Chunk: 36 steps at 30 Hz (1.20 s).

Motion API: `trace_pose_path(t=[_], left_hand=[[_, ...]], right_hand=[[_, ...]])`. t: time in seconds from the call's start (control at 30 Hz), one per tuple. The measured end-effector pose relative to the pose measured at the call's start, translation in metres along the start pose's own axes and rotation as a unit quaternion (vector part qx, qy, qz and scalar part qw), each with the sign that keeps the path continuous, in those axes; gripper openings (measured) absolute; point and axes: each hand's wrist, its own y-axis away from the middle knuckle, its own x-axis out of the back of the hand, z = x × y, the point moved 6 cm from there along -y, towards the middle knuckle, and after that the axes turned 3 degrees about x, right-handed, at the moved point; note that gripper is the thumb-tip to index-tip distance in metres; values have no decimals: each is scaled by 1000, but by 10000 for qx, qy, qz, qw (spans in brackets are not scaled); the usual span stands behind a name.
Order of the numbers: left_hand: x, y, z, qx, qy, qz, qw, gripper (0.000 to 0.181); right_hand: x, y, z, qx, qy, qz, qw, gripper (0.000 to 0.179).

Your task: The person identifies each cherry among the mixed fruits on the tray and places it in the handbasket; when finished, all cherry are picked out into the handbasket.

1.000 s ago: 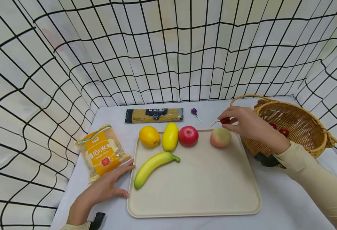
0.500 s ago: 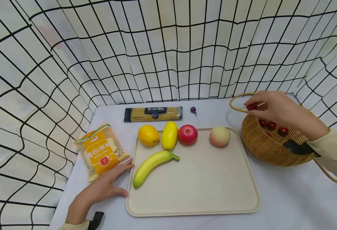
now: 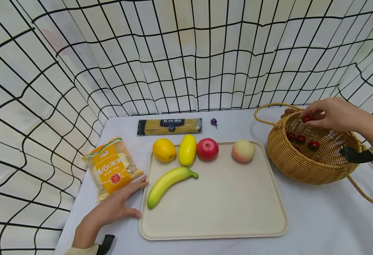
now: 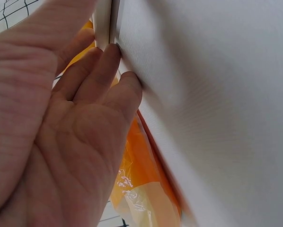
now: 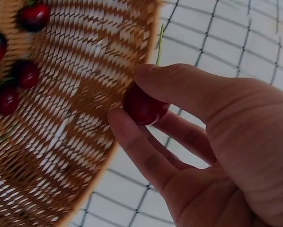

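Note:
Above the wicker basket (image 3: pixel 301 170) at the right, my right hand (image 3: pixel 331 115) pinches a dark red cherry (image 5: pixel 144 105) between thumb and fingers. A thin green stem sticks up from it in the right wrist view. Several other cherries (image 3: pixel 314 145) lie inside the basket. My left hand (image 3: pixel 118 205) rests at the left edge of the beige tray (image 3: pixel 224 209), fingers straight and thumb spread, fingertips at the rim. Close behind its fingers lies an orange and clear bag (image 3: pixel 112 168) with Chinese lettering.
On the tray are a banana (image 3: pixel 168 184), a lemon (image 3: pixel 164 150), a yellow oblong fruit (image 3: pixel 187 150), a red apple (image 3: pixel 207 149) and a peach (image 3: pixel 243 151). Behind it lie a spaghetti pack (image 3: pixel 170 126) and a purple lollipop (image 3: pixel 214 122). Black netting over white cloth encloses the table.
My right hand has carried the cherry from above the peach rightward to over the basket. The left hand has stayed at the tray's edge.

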Motion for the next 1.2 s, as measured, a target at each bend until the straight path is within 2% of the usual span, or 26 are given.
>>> trace_pose_path(t=[0.2,0.3,0.47,0.57,0.73,0.9,0.97,1.07,1.2], left_hand=[[-1,1,0,20,-18,26,10000,96],[-1,1,1,35,-39,16,10000,95],[-1,1,0,114,-10,-26,9999,95],[-1,1,-1,152,-13,-47,9999,96],[-2,0,-2,154,-20,-66,9999,97],[-3,-1,-1,171,5,-104,9998,97],[-2,-1,-1,183,24,-115,9998,97],[-2,-1,0,229,40,-139,9996,97],[-1,-1,0,244,41,-133,9996,97]], right_hand=[[-21,-4,24,-104,-26,-329,9994,22],[-33,-7,30,-31,-32,-484,9988,21],[-55,-12,32,357,-101,-844,9957,19],[-68,-15,35,455,-113,-1153,9922,20],[-83,-20,40,461,-229,-1369,9893,19],[-89,-22,40,465,-192,-1492,9875,16],[-91,-22,39,386,-345,-1685,9843,15],[-99,-22,35,310,-662,-2156,9737,16],[-110,-21,27,435,-772,-2597,9616,17]])
